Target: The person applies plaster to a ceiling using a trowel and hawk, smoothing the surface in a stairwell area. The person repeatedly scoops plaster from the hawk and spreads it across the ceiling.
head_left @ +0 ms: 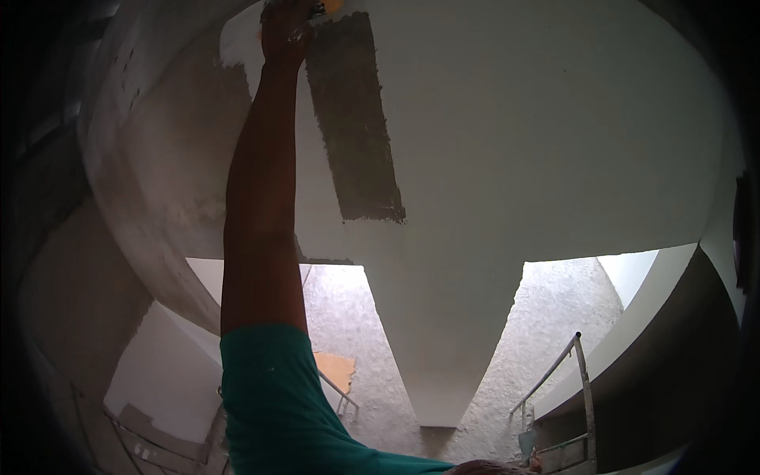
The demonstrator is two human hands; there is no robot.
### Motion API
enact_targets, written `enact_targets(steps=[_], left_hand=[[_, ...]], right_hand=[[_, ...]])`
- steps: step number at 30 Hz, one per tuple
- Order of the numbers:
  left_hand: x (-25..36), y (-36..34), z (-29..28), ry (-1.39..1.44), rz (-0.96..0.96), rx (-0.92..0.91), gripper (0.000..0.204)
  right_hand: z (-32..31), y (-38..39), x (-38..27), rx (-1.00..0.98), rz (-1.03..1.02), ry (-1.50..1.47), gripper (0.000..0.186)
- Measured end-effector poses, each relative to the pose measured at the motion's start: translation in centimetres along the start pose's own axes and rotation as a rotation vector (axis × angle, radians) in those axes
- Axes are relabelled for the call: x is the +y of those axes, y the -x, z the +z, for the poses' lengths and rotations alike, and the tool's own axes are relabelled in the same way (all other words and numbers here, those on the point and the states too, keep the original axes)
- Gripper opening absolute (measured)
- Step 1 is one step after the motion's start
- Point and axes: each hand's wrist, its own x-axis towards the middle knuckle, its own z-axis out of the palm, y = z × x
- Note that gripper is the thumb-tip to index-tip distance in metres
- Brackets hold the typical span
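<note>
My left hand (285, 33) is raised high, at the top edge of the picture, on a bare forearm coming out of a green sleeve (273, 380). Its fingers look closed round a thing with an orange-yellow part (332, 7) and a dark part, mostly cut off by the edge. The hand is close to a broad overhead surface (514, 142) with a smooth pale coat. Just right of the forearm, a long dark grey strip (352, 119) with ragged edges breaks that coat. Whitish smears show on the hand. My right hand is out of the picture.
Below the pale surface, a tapering beam (427, 340) runs between two bright openings. A metal railing (586, 396) stands at the lower right, near a small bluish container (526, 442). A tan board (336, 370) shows beside the sleeve. The left wall (166, 158) is rough and grey.
</note>
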Motion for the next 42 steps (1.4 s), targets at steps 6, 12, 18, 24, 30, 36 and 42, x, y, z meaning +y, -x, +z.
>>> enact_targets(steps=[6, 12, 18, 24, 30, 36, 42], left_hand=[[1.1, -0.9, 0.5, -0.038, -0.240, -0.261, 0.048], [-0.6, 0.4, 2.4, -0.088, -0.162, -0.137, 0.048], [-2.6, 1.7, 4.2, -0.009, -0.158, -0.203, 0.045], [2.3, 5.1, -2.0, 0.062, -0.391, -0.287, 0.043], [-5.6, -0.8, -0.4, -0.236, -0.995, -0.518, 0.051], [-5.4, -1.3, 6.3, -0.214, -1.112, -0.470, 0.056], [6.1, -6.0, 5.8, -0.101, -1.131, -0.325, 0.040]], right_hand=[[-0.7, 4.0, -0.7, 0.043, 0.289, -0.066, 0.019], [1.8, 3.2, 1.0, 0.064, 0.196, -0.021, 0.022], [4.0, 2.1, 2.4, 0.448, -0.392, 0.399, 0.022], [3.7, 1.0, 0.3, -0.017, 0.171, -0.048, 0.019], [2.9, -4.2, -1.4, -0.145, 0.136, -0.092, 0.017], [-3.1, -6.6, -0.4, -0.109, 0.175, -0.057, 0.017], [-4.9, -7.8, 5.7, 0.089, 0.022, -0.012, 0.018]])
